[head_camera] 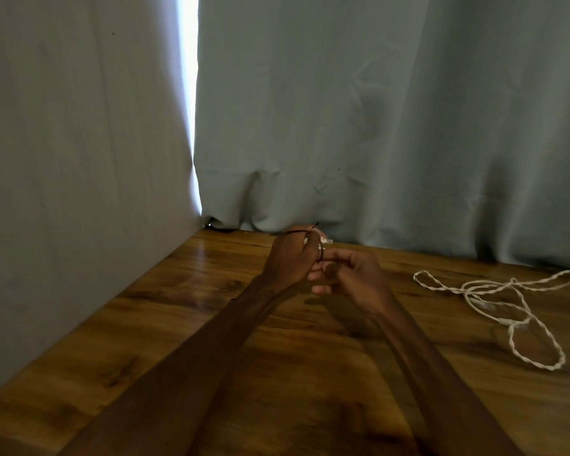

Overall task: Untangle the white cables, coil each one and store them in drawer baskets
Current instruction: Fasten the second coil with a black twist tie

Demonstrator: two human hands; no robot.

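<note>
Two hands are meeting just below the curtain [375, 126] hem, over the wooden tabletop [211, 291]. The left hand [290, 258] is curling its fingers [313, 274] round a small white cable [326, 240], whose end is poking out toward the curtain, with a thin dark strand [297, 231] crossing the knuckles. The right hand [359, 278] is pinching the same bundle. Another twisted cable [467, 290] is lying loose farther right along the curtain, well apart from both hands.

Dim, soft frame; daylight glares through the curtain [375, 110] gap upper left, sheen on table [211, 258] below.
</note>
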